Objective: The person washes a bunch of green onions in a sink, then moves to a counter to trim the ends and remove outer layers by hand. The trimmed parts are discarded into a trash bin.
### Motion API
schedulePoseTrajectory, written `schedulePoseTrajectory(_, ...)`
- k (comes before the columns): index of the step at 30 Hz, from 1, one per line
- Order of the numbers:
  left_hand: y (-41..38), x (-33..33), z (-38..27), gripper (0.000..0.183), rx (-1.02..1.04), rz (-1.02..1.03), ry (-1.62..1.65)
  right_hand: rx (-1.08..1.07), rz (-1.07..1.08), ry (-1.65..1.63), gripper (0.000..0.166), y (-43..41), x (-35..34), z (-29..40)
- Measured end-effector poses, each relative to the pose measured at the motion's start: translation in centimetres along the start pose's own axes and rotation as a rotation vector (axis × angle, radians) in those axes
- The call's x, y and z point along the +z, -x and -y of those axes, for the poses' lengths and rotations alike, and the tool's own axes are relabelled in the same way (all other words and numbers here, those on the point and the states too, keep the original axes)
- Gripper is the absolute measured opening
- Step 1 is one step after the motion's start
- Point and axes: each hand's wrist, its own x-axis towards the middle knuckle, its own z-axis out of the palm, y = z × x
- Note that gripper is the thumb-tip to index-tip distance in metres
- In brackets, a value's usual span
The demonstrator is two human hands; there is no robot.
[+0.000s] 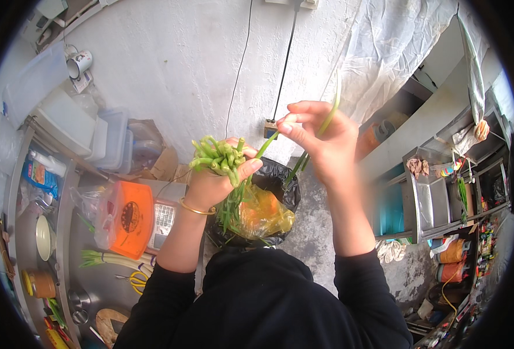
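Note:
In my left hand (215,185) is a bunch of green leafy vegetable stems (220,158), cut ends up and leaves hanging below the fist. My right hand (322,139), raised to the right of it, pinches a long thin green stem (269,144) between thumb and fingertips. That stem slants down to the bunch. A pale green stalk (338,89) also passes across the right palm and sticks up above it. Below both hands stands a bin lined with a black plastic bag (278,168). A yellow translucent plastic bag (267,213) lies inside it.
On the steel counter to the left are an orange plastic box (134,220), a weighing scale (164,218), scallions (108,257) and yellow-handled scissors (138,281). A white wall (187,65) rises ahead. A steel sink (432,200) stands at the right.

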Motion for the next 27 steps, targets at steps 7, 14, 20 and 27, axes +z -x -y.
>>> schedulePoseTrajectory(7,0.4,-0.6,0.6,0.015,-0.05,0.005,0.04,-0.16,-0.098,0.16,0.016,-1.0,-1.6,0.9)
schedulePoseTrajectory(14,0.4,-0.1,0.0,0.013,-0.002,-0.043,0.083,-0.032,0.154,0.149,0.009,0.6,-0.7,0.2)
schedulePoseTrajectory(20,0.2,0.1,-0.8,0.015,0.178,-0.035,-0.087,0.147,0.251,-0.114,0.011,1.3,-0.5,-0.1)
schedulePoseTrajectory(27,0.3,-0.2,-0.6,0.02,0.242,-0.005,-0.1,0.175,0.323,-0.053,0.007,0.9,-0.9,0.2)
